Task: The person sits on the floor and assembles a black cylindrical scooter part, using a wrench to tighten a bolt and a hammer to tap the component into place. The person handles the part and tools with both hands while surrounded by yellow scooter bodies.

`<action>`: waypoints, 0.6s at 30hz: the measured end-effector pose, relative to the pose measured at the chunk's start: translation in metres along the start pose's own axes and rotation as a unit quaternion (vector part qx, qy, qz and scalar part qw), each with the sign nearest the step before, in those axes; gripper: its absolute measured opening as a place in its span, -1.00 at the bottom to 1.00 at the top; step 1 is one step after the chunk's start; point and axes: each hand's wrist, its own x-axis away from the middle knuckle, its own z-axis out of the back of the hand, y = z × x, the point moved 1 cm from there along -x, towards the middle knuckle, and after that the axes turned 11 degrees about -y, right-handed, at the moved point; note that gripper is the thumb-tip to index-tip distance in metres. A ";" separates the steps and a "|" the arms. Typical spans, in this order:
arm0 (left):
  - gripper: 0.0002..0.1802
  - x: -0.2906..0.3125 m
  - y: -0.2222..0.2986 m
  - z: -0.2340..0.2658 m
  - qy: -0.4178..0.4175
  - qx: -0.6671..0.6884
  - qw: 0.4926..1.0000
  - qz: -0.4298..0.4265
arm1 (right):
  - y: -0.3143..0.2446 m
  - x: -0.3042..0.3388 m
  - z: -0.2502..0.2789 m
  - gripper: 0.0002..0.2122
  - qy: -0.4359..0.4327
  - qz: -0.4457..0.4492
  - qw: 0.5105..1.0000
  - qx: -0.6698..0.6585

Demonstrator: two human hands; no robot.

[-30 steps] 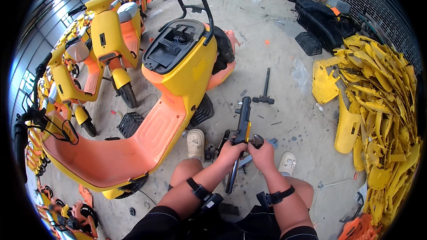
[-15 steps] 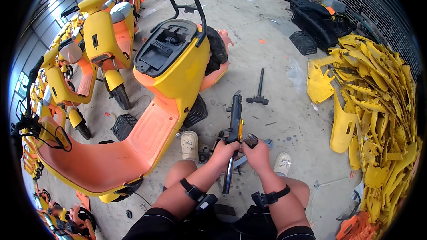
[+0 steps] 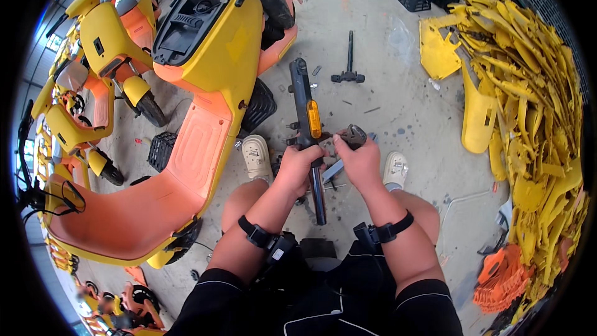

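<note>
A black fork leg (image 3: pixel 301 90) with a chrome lower tube and an amber reflector (image 3: pixel 314 119) stands out between my knees. My left hand (image 3: pixel 295 168) is closed around its middle, below the reflector. In my right hand (image 3: pixel 359 160) is a dark metal hand tool that looks like pliers (image 3: pixel 356 137). The tool's tip reaches toward the fork leg beside my left fingers; whether it touches is too small to tell. Several loose metal parts lie on the floor under my hands, partly hidden by them.
A yellow and orange scooter body (image 3: pixel 208 112) stands close on my left, with more scooters behind. A black T-shaped steering stem (image 3: pixel 350 62) lies ahead on the concrete floor. At right rises a heap of yellow panels (image 3: pixel 528 118), with orange pieces (image 3: pixel 500 280) at its near end.
The fork leg has turned, so its amber reflector now faces up more fully. My left hand has shifted slightly left of my right. The whole view has tilted downward.
</note>
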 end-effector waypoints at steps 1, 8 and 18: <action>-0.66 -0.001 -0.001 -0.001 -0.004 0.013 1.000 0.005 | -0.006 0.000 0.003 -0.76 0.005 0.013 1.000 -0.015; -0.21 0.005 0.002 -0.002 -0.079 0.032 0.993 -0.079 | -0.018 0.010 0.000 -0.83 0.010 0.043 0.998 -0.054; -0.19 0.004 -0.005 -0.008 -0.112 0.035 0.988 -0.100 | -0.014 0.016 0.003 -0.84 0.009 0.084 0.986 -0.142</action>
